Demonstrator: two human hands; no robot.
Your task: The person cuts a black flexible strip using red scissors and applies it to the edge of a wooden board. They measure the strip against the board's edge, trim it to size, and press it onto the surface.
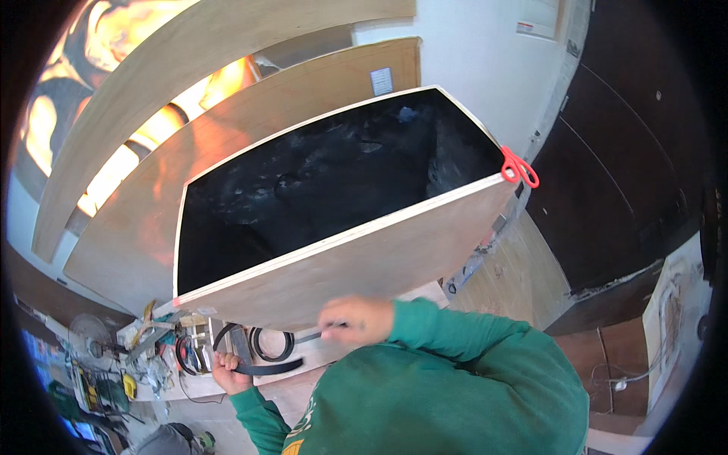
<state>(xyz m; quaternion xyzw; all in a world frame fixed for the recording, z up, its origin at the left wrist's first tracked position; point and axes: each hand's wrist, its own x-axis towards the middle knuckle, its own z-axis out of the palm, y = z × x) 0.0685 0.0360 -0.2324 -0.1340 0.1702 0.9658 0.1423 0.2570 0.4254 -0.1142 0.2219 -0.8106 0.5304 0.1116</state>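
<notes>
My left hand (230,373) is closed around a flat black strip (273,369), whose free end sticks out to the right. My right hand (355,318) is in front of the box's near wall, fingers curled and slightly blurred; a small dark spot shows at them, but I cannot make out what they hold. Before me stands a large open wooden box (364,250) with a black inside and pale top edges. Scissors with red handles (520,168) hang at its right corner. A coil of black strip (273,346) lies on the bench beyond my left hand.
A cardboard sheet (402,62) and a large curved wood panel (114,98) stand behind the box. Cluttered tools and a fan (89,334) are at the lower left. Dark panels (607,167) stand at the right; a cable (622,383) hangs near them.
</notes>
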